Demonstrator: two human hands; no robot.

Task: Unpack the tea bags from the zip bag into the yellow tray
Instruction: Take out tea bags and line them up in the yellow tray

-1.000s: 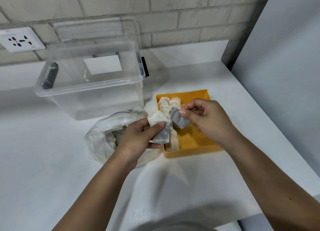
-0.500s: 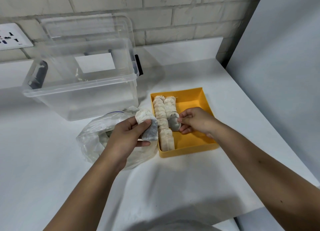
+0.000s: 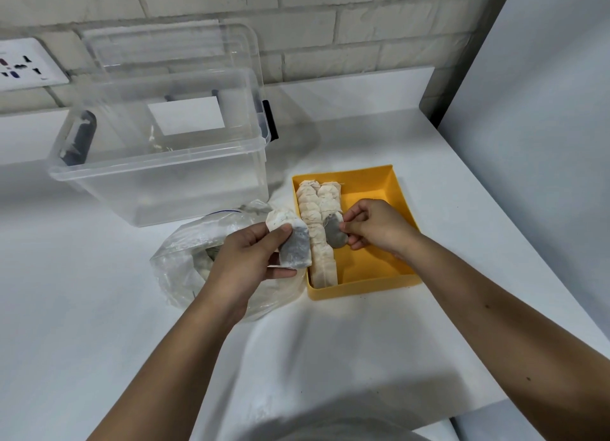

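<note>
Yellow tray [image 3: 401, 189] matt plastic; zip bag [image 3: 185, 259] crinkled clear film; tea bags [image 3: 318, 242] soft paper.

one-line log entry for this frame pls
step: placing tea bag | right hand: setting tea bag in yellow tray | left hand: holding next tea bag | zip bag: open, bags inside

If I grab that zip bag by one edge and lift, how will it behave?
The zip bag looks like thin, crumpled clear film, so it will probably sag and fold rather than hold shape. A few tea bags seem to remain inside; they would likely slide to the low side. It probably weighs little, so pushing may just drag it.
</note>
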